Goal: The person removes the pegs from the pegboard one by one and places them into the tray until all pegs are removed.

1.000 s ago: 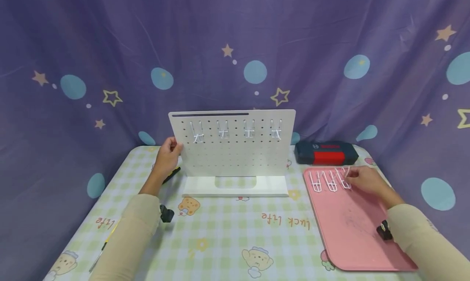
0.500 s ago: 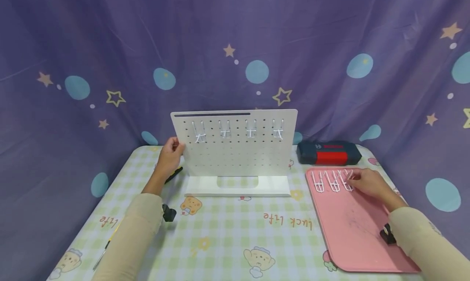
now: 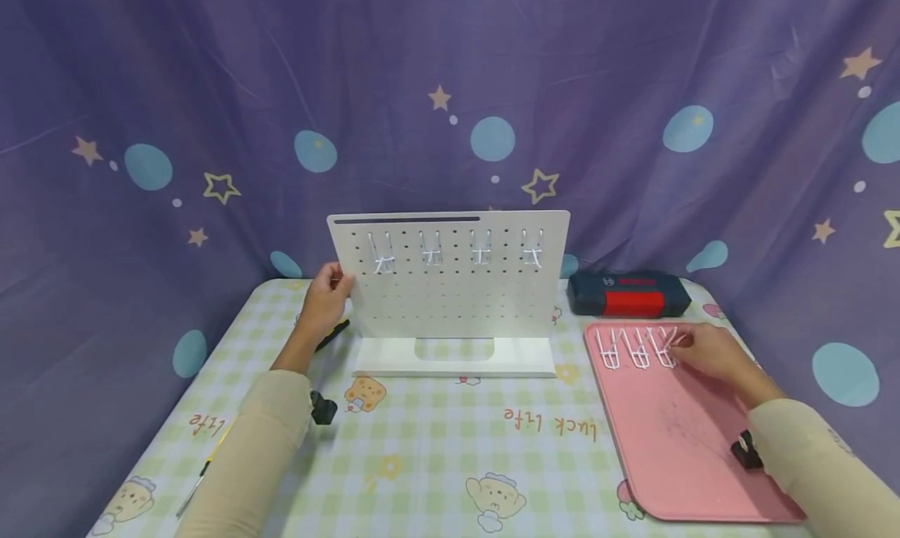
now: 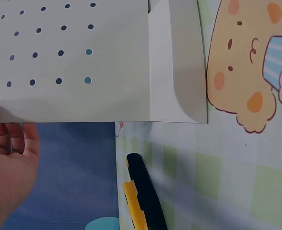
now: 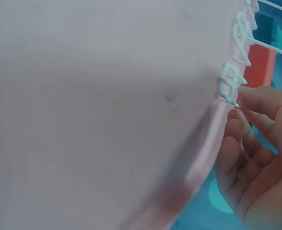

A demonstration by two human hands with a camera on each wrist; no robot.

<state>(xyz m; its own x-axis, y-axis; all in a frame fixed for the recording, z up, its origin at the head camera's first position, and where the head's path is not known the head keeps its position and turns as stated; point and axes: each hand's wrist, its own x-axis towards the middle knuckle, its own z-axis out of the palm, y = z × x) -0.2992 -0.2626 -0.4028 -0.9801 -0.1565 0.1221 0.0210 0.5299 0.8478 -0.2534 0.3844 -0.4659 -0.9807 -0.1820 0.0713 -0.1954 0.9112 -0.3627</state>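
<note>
Curtain (image 3: 394,54) hangs behind everything, purple with stars and blue spots. Before it stands a table under a checked cloth (image 3: 422,444). A white pegboard (image 3: 436,297) stands upright on it, just where it stood a second ago, and a pink tray (image 3: 675,468) lies to its right. Behind the tray sits a dark toolbox (image 3: 629,284) with a red panel. The left hand (image 3: 325,297) keeps gripping the board's left edge, thumb in front, fingers behind. At the tray's far end, the right hand (image 3: 710,354) pinches the rightmost hook (image 3: 664,358) between thumb and fingertips; more of that wire shows than a second ago. A black-and-yellow tool (image 4: 148,196) lies beside the board. Four white wire hooks (image 3: 432,257) hang on the board, unchanged, and others lie in a row on the tray.
</note>
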